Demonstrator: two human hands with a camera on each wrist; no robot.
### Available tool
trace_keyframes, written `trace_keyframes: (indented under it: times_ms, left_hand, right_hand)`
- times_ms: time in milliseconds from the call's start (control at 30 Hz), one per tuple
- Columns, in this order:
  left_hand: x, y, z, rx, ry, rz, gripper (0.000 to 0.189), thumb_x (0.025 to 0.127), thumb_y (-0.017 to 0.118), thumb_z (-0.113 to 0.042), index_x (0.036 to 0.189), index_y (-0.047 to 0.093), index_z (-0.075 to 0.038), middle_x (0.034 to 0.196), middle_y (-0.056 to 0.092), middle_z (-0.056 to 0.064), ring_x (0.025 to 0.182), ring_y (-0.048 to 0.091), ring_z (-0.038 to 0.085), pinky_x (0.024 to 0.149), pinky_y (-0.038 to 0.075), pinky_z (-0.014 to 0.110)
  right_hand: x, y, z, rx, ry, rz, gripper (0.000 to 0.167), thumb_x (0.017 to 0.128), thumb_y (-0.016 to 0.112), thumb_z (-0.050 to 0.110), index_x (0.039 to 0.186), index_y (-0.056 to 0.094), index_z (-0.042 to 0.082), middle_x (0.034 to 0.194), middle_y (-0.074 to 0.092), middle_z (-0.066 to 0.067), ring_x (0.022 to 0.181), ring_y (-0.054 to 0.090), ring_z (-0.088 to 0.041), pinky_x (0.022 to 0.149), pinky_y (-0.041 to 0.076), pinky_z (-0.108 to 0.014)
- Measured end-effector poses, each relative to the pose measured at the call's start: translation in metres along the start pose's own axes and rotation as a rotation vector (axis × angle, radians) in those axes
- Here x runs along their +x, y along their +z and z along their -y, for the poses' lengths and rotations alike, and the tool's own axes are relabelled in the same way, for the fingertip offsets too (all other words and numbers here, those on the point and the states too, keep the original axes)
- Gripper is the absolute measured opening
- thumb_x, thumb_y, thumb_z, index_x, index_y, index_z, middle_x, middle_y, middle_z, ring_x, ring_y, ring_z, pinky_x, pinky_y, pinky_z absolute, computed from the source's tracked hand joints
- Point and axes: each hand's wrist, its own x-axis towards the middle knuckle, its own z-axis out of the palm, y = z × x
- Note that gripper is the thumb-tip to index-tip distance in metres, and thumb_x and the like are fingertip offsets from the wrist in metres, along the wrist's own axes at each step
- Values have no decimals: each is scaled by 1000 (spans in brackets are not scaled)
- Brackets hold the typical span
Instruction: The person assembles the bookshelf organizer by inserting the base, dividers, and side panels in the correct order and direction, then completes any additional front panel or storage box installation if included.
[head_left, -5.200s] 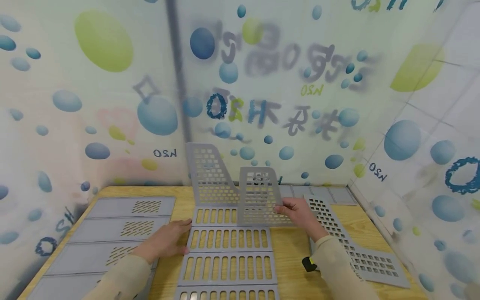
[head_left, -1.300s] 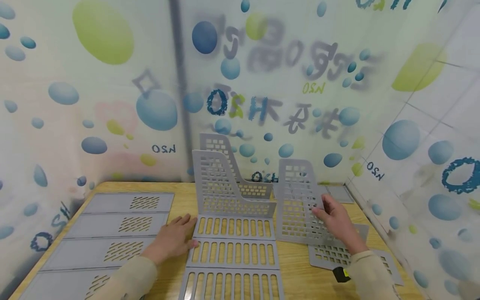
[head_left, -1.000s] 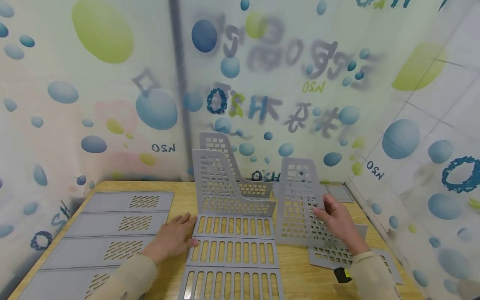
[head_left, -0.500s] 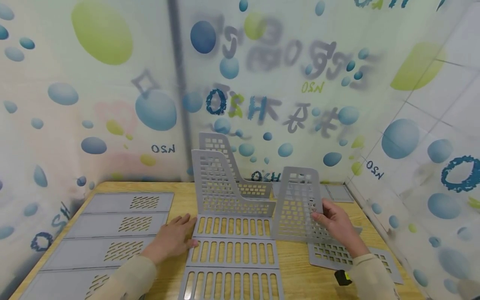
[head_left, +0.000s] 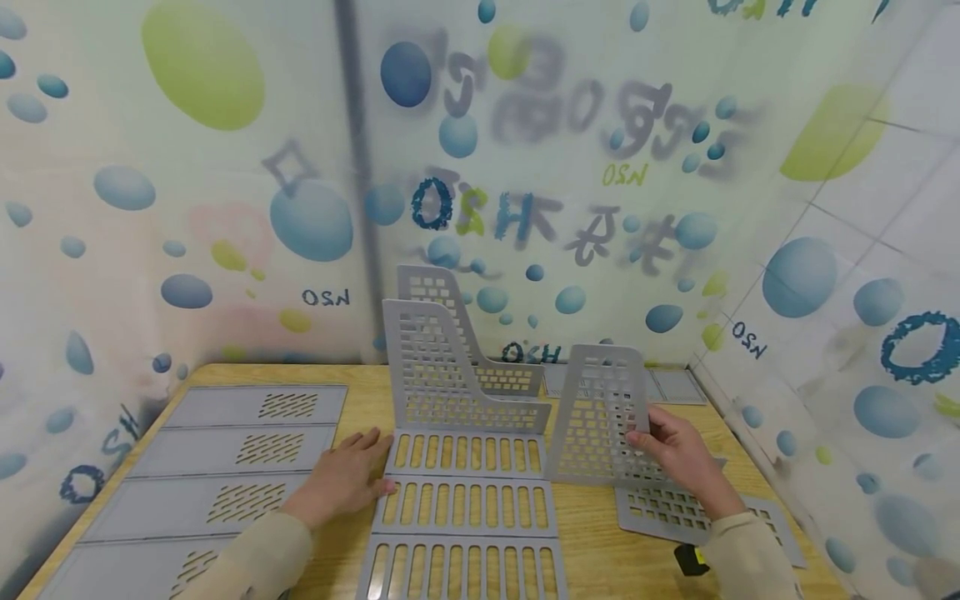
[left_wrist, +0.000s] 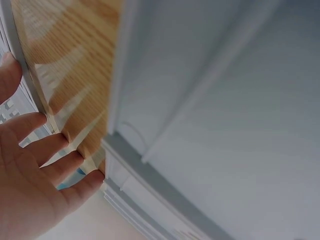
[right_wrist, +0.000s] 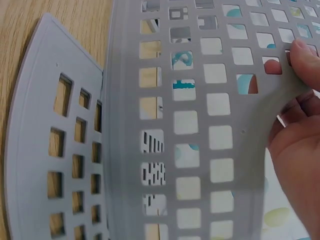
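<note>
Bare fingers; pale beige sleeves; black, yellow-marked block beside right cuff.

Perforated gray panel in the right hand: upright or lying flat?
Roughly upright: the right hand pinches the perforated gray panel by its side edge, broad face toward the head view.

Back sheet, middle: big teal-and-green "H2O", flipped, so the O's on the left
Next to that: grey characters, one looks like 不, rest too smeared for me
Higher up: more grey writing, can't read it
Small ones: flipped green "H2O", dark "H2O" lower down, black "H2O" left of centre
Top right: cut-off lettering
Left sheet: slanted "H2O", also backwards
Right sheet: huge "O", small flipped "H2O"
</note>
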Motion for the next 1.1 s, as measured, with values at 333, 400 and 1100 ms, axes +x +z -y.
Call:
trace_keyframes:
  times_ms: [333, 400, 1100]
  left_hand:
    - [-9, -6, 24, -126, 145, 47, 89, 85, 80, -50, 150, 49, 1, 158, 36, 33, 142, 35, 59, 99, 33, 83]
    - [-9, -8, 28, -125, 170, 65, 94, 81, 83, -51, 151, 48, 1, 159, 35, 34, 142, 33, 60, 98, 32, 84]
    - [-3, -6, 23, -107, 123, 120, 98, 76, 86, -48, 154, 47, -3, 163, 31, 29, 147, 30, 54, 102, 31, 82]
  right_hand:
    - [-3, -11, 4, -233, 49, 164, 17, 95, 73, 9, 110, 75, 1, 95, 75, -5, 70, 59, -4, 56, 47, -25]
    - [-4, -10, 3, -229, 8, 181, 16, 95, 72, 7, 109, 75, 0, 93, 75, -6, 65, 55, -3, 53, 43, -25]
    - [4, 21, 2, -123, -128, 148, 7, 93, 73, 4, 87, 71, 6, 75, 65, -5, 63, 48, 0, 53, 41, -25]
